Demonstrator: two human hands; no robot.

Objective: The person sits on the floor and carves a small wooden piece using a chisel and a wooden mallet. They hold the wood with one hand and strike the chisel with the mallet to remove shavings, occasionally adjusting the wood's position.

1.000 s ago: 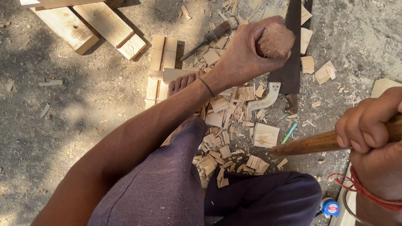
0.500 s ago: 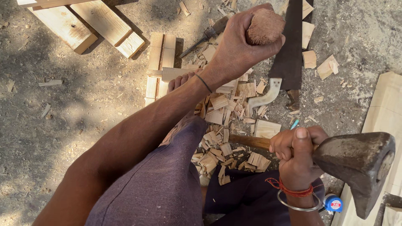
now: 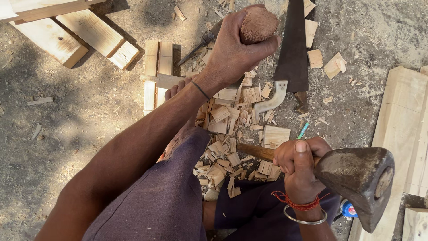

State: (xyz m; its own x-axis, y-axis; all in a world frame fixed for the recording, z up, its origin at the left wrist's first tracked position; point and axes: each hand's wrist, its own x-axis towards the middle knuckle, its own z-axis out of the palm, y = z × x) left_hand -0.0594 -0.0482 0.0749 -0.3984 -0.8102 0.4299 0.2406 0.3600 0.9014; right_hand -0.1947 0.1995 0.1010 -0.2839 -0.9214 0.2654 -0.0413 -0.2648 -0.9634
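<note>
Above the heap of pale wood chips (image 3: pixel 232 147) on the ground, the left hand (image 3: pixel 232 53) clasps a rounded brown wooden block (image 3: pixel 258 23). Nearer the body, the right hand (image 3: pixel 298 167) is closed around the wooden handle of a dark iron hatchet (image 3: pixel 356 180).

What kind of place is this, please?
Probably an outdoor woodworking spot on bare ground: wood chips lie heaped, a handsaw and cut planks lie about, and the right hand grips an axe.
</note>
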